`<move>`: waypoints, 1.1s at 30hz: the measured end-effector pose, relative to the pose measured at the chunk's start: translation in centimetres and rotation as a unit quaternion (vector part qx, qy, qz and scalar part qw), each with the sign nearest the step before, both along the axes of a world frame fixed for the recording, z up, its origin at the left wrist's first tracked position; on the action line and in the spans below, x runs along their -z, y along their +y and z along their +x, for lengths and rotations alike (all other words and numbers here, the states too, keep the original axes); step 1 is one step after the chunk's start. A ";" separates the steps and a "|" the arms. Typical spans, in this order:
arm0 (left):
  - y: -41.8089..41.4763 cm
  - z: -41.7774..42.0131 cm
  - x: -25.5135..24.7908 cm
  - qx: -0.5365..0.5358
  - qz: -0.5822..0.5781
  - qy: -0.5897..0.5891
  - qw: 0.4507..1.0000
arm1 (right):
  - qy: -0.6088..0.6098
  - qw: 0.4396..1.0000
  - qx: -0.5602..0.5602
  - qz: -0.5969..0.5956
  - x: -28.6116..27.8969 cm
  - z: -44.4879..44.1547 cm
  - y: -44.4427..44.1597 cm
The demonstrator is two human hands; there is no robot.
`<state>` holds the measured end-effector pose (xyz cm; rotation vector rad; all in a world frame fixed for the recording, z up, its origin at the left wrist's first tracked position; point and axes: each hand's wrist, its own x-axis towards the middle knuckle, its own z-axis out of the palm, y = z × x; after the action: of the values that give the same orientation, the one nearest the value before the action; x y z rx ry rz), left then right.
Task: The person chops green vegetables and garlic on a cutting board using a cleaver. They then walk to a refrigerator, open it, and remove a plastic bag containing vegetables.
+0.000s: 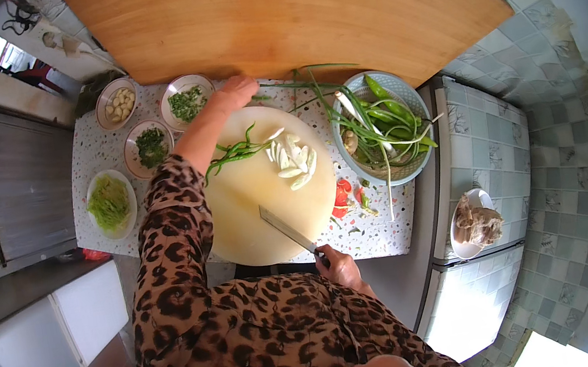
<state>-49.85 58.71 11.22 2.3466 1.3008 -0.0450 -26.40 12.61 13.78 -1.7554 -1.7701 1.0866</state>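
My right hand (337, 269) grips the handle of a kitchen knife (286, 228). Its blade lies over the near part of a round cutting board (251, 207). Reaching past the board's far edge, my left hand (240, 90) is beside some green scallion leaves (261, 97); its fingertips are hard to make out, so what it holds cannot be told. On the board, thin green chili peppers (234, 153) lie left of a heap of pale diagonal vegetable slices (295, 159). To the right, a light blue plastic colander (348, 169) holds scallions (361, 115), green peppers (385, 94) and what looks like ginger (349, 141).
Bowls of peeled garlic (120, 104), chopped greens (188, 103) and darker chopped herbs (151, 147) stand left, near a plate of shredded green vegetable (108, 204). Red scraps (341, 199) lie on the speckled table (395, 236). A wooden panel (290, 17) rises behind; a meat dish (479, 223) sits right.
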 end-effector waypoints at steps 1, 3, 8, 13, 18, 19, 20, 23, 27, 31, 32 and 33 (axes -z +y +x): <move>-0.8 -0.8 -1.3 -0.065 -0.021 -0.034 0.997 | 0.002 1.000 -0.007 0.004 -0.1 -0.1 0.3; -1.3 -3.6 -1.1 -0.041 0.098 -0.036 0.994 | 0.008 1.000 -0.006 0.002 0.1 -0.1 0.5; -13.2 -8.2 -4.7 -0.085 0.075 -0.159 0.981 | 0.059 0.996 0.036 -0.050 -0.1 -0.6 0.5; -23.0 -9.2 -2.1 -0.132 0.091 -0.176 0.971 | 0.069 0.995 0.060 -0.027 -0.3 -1.6 0.6; -25.4 -8.3 -0.7 -0.189 0.140 -0.165 0.958 | 0.062 0.993 0.084 -0.049 -1.5 -2.6 0.9; -25.4 -7.9 -0.9 -0.222 0.146 -0.184 0.946 | 0.058 0.994 0.089 -0.039 -1.3 -2.7 0.9; -25.3 -7.4 -1.0 -0.255 0.151 -0.203 0.933 | 0.053 0.994 0.094 -0.029 -0.9 -2.7 0.8; -23.7 -7.0 -1.2 -0.241 0.229 -0.175 0.927 | 0.043 0.994 0.102 -0.020 -0.2 -2.8 0.1; -21.5 -8.6 1.5 -0.212 0.232 -0.081 0.946 | 0.039 0.994 0.103 -0.028 -0.4 -3.1 -0.1; -20.2 -10.2 1.5 -0.219 0.242 -0.141 0.935 | 0.035 0.992 0.115 -0.026 -0.5 -3.3 -0.6; -20.0 -10.8 1.6 -0.221 0.239 -0.167 0.931 | 0.034 0.993 0.113 -0.020 -0.4 -3.3 -0.7; -19.9 -10.9 1.1 -0.220 0.235 -0.195 0.926 | 0.032 0.993 0.114 -0.014 -0.2 -3.4 -0.8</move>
<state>-60.76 38.77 10.11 2.1854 1.7212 0.9186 -29.78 11.77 14.02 -1.8637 -1.4795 1.0624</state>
